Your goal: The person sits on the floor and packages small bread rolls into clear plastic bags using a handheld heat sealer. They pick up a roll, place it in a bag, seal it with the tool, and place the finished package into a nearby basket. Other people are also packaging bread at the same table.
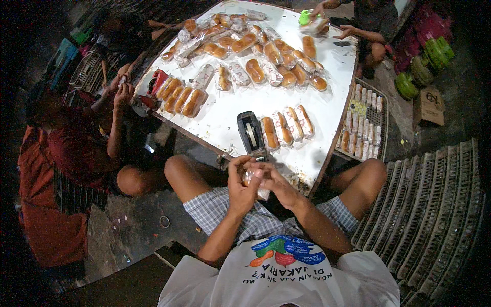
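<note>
Between both hands, just off the near edge of the white table [230,105], is a bread roll in a clear wrapper [251,177]. My left hand [241,186] grips its left side, with the thumb raised against it. The fingers of my right hand [280,184] close over its other side and partly hide it. Directly beyond the hands stands a black tape dispenser [250,132] with a roll of tape in it. To its right, several wrapped bread rolls [287,126] lie side by side in a row.
Farther back is a heap of wrapped rolls [230,42]. A red tape dispenser [156,82] stands at the left edge. Co-workers' hands [122,92] work at left and at far right. A crate [383,126] of wrapped rolls and stacked crates [425,215] flank my right side.
</note>
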The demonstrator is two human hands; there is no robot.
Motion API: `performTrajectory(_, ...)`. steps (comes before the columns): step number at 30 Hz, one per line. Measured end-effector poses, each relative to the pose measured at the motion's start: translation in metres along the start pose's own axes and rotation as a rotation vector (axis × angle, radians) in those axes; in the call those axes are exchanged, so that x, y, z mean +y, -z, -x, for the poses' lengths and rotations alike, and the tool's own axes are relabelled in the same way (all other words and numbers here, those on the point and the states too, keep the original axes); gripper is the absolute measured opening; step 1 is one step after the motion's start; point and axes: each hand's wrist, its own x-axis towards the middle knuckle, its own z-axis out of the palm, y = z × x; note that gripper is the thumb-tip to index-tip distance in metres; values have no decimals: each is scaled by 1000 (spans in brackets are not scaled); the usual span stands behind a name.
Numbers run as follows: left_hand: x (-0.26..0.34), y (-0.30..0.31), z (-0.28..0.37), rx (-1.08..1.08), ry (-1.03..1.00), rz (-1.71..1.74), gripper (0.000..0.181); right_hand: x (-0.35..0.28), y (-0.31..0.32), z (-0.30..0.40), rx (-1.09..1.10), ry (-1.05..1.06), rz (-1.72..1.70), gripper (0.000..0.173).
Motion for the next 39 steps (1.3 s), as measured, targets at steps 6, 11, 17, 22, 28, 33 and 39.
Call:
performTrajectory(6,22,24,-24,-160,39,-196,65,-27,-1,-50,286,71,188,80)
performTrajectory(11,21,32,-30,-152,-23,-428,64,13,37,-101,470,-58,637,46)
performTrajectory(17,11,44,-26,-175,44,-506,63,15,38,-59,333,292,846,33)
performTrajectory(22,5,44,-36,-228,-84,-663,60,1,74,-51,254,6,1109,33)
performTrajectory(28,7,24,-35,-403,-41,-535,61,-109,26,-19,-239,79,634,44)
performTrajectory(33,26,3,-32,-441,164,-24,60,-61,64,-32,-80,-14,749,60)
performTrajectory(39,19,-7,-47,-340,129,480,67,-43,45,-30,-132,36,-49,81)
